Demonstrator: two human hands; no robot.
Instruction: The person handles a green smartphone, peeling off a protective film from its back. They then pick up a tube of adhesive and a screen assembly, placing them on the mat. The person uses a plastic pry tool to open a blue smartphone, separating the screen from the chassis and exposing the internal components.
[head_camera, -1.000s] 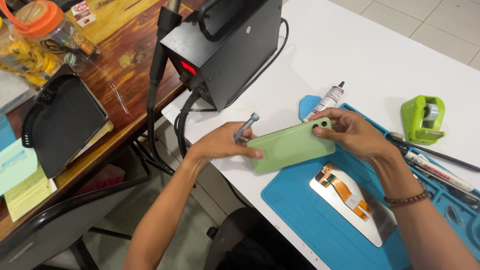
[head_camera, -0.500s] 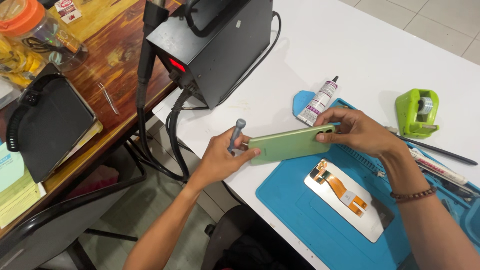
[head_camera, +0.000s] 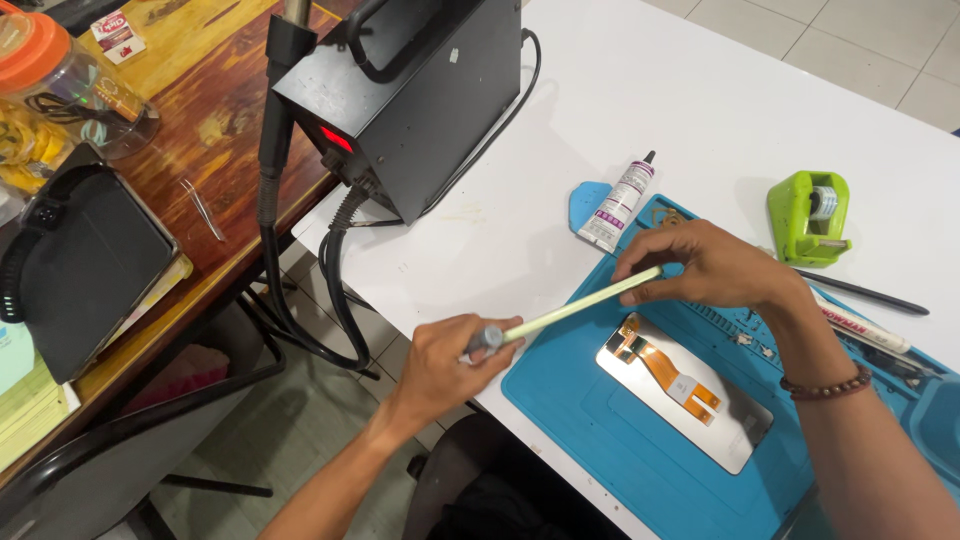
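Turning the green phone cover (head_camera: 585, 305) edge-on since a moment ago, I grip it with my right hand (head_camera: 715, 268) while my left hand (head_camera: 445, 360) clamps a small tool (head_camera: 487, 339) at its near end.

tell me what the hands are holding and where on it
Both hold a light green phone cover, seen edge-on: right hand at its far end, left hand at its near end, also gripping a small grey tool.

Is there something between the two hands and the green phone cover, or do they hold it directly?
Nothing visible stands between. The left hand grips one end of the green phone cover, together with a small grey tool. The right hand pinches the other end, above the blue mat.
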